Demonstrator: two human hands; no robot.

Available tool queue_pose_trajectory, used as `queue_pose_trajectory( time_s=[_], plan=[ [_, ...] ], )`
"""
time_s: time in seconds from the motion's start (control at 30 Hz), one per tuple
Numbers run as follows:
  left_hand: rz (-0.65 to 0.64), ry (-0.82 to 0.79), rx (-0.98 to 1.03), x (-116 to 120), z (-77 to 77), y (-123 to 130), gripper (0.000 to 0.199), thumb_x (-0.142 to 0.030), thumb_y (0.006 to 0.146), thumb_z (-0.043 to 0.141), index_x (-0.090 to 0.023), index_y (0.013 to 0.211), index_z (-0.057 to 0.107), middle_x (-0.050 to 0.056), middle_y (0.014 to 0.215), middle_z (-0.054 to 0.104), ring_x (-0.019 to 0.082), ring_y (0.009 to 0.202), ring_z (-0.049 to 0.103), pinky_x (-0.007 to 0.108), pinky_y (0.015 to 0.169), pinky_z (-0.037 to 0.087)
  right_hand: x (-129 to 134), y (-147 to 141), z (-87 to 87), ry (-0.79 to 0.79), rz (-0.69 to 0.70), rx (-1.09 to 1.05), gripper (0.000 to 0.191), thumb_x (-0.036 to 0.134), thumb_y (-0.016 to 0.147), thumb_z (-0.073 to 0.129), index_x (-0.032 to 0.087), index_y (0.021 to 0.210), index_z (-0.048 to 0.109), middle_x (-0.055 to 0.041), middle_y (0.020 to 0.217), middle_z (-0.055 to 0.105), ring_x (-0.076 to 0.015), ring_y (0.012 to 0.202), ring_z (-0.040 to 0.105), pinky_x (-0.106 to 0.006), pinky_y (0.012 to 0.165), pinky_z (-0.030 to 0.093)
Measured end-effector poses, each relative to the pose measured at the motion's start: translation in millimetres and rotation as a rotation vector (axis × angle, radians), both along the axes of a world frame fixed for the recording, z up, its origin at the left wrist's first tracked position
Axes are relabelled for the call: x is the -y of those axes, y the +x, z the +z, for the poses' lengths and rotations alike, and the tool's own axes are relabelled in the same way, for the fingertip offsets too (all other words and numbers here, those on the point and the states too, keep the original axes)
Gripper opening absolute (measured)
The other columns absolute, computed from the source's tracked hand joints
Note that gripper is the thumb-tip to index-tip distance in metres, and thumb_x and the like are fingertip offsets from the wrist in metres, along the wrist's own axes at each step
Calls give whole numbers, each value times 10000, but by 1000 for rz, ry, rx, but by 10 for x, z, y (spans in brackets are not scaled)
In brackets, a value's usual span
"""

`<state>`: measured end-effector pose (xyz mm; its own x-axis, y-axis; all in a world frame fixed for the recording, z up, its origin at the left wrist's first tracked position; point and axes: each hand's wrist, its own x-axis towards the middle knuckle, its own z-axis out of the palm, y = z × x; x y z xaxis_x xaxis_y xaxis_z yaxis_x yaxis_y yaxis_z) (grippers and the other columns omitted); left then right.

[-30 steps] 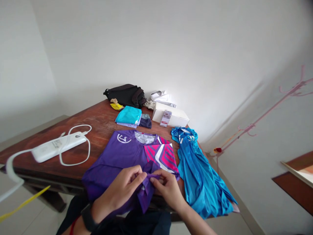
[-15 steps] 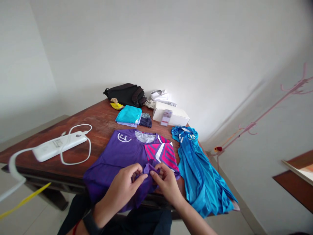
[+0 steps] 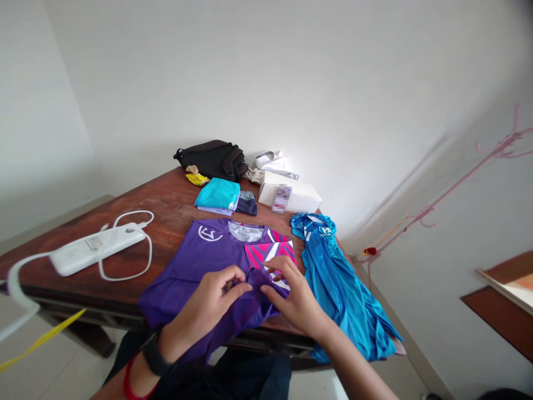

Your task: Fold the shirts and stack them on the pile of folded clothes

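While spread on wooden table, purple jersey pinched at fold by left hand; right hand splayed open, pressing flat. Looked wisest: slow, even pressure, fabric smoothed along crease.

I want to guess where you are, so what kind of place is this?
It's probably a room in someone's home, maybe a bedroom. Folded clothes and a purple jersey lie on a wooden table, and a pink coat rack stands by the white wall.
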<state>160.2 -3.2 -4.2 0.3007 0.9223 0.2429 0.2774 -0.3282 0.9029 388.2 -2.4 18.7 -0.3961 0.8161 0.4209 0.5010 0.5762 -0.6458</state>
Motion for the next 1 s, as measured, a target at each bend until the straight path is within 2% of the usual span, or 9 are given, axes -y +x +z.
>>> queue_pose_trajectory(
  time_s=[0.07, 0.17, 0.27, 0.4, 0.57, 0.73, 0.83, 0.9, 1.0],
  plan=[
    [-11, 1, -12, -10, 15, 0, 293, -474, 947, 625, -193, 877, 661, -41, 672, 551, 131, 633, 492, 227, 604, 374, 7, 5, 140, 77, 107, 139, 383, 258, 964, 637, 257, 1342, 574, -125, 1368, 556, -253, 1268, 560, -431, 1038, 509],
    [-36, -16, 2, -21, 35, 13, 284, -469, 942, 635, -191, 898, 670, -33, 700, 593, 137, 653, 521, 230, 615, 386, 2, -21, 278, 101, 209, 292, 332, 255, 991, 610, 256, 1323, 585, -124, 1426, 529, -241, 1308, 550, -421, 1092, 478],
    [-69, -43, 22, -22, 51, 33, 287, -466, 943, 634, -186, 888, 667, -21, 732, 630, 147, 686, 556, 231, 627, 399, -14, -71, 324, 118, 246, 384, 258, 318, 974, 651, 235, 1217, 627, -116, 1383, 571, -235, 1234, 602, -380, 1041, 511],
    [-96, -74, 50, -16, 55, 51, 247, -415, 949, 627, -183, 876, 665, -16, 746, 648, 150, 708, 579, 228, 628, 404, -24, -138, 331, 131, 233, 439, 278, 388, 938, 696, 214, 1144, 625, -119, 1321, 614, -246, 1151, 642, -370, 969, 542],
    [-106, -91, 87, -11, 66, 50, 280, -440, 943, 641, -176, 853, 664, 0, 785, 671, 158, 756, 603, 230, 661, 430, -49, -152, 330, 107, 247, 436, 123, 271, 1006, 588, 213, 1107, 628, -77, 1137, 665, -193, 1016, 664, -297, 887, 535],
    [-159, -160, 149, -9, 45, 19, 296, -469, 933, 657, -174, 907, 666, 13, 856, 694, 152, 758, 612, 234, 671, 455, -118, -107, 271, 94, 265, 400, 107, 184, 1012, 541, 195, 1039, 643, -75, 1070, 673, -178, 946, 664, -272, 825, 524],
    [-177, -186, 178, -2, 8, -12, 311, -461, 894, 716, -184, 1019, 651, 8, 873, 698, 160, 785, 626, 240, 694, 469, -145, -90, 242, 68, 249, 347, 66, 190, 1002, 578, 202, 1012, 642, -59, 999, 685, -179, 911, 665, -271, 799, 518],
    [-198, -177, 179, 6, -18, -29, 396, -437, 850, 773, -196, 1130, 630, 1, 876, 696, 171, 818, 636, 247, 726, 481, -148, -85, 243, 51, 228, 311, 40, 186, 989, 605, 205, 995, 640, -49, 966, 692, -178, 881, 668, -269, 780, 514],
    [-197, -129, 139, 20, -45, -38, 417, -397, 840, 787, -212, 1180, 632, 5, 904, 694, 180, 856, 639, 262, 777, 494, -143, -75, 267, 23, 206, 278, 88, 148, 974, 607, 210, 1031, 633, -33, 943, 697, -166, 823, 667, -258, 736, 505]
  ],
)
